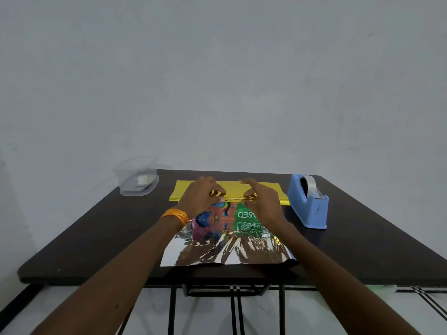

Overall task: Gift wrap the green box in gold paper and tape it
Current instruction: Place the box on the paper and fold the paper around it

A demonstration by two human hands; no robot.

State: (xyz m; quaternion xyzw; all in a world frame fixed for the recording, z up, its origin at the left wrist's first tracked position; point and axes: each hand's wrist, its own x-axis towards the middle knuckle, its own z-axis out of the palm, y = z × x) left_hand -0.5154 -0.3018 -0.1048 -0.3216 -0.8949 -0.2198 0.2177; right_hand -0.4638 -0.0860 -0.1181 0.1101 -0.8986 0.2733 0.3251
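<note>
- Head view, green box (248,222): lying on the silver inner face of the gold paper (232,188), mid-table, directly at 6 o'clock from both hands; its long axis appears to be running 9 to 3, though the wrists are covering both ends.
- Gold paper: far flap is lying at 12 o'clock of the box, its crumpled fold line running 9 to 3 along the box's far edge; near flap is spreading toward 6 o'clock.
- Left hand (200,197): fingers are curling down, pinching the fold at the box's far-left part.
- Right hand (262,201): thumb and curved fingers appear to be pinching the same fold further toward 3 o'clock; index finger is lifting slightly.
- Reach: both hands are sitting equally near the box; the right is nearer the tape dispenser (308,201), standing at 3 o'clock.
- Judgement: the flap is needing to come toward 6 o'clock over the box.
</note>
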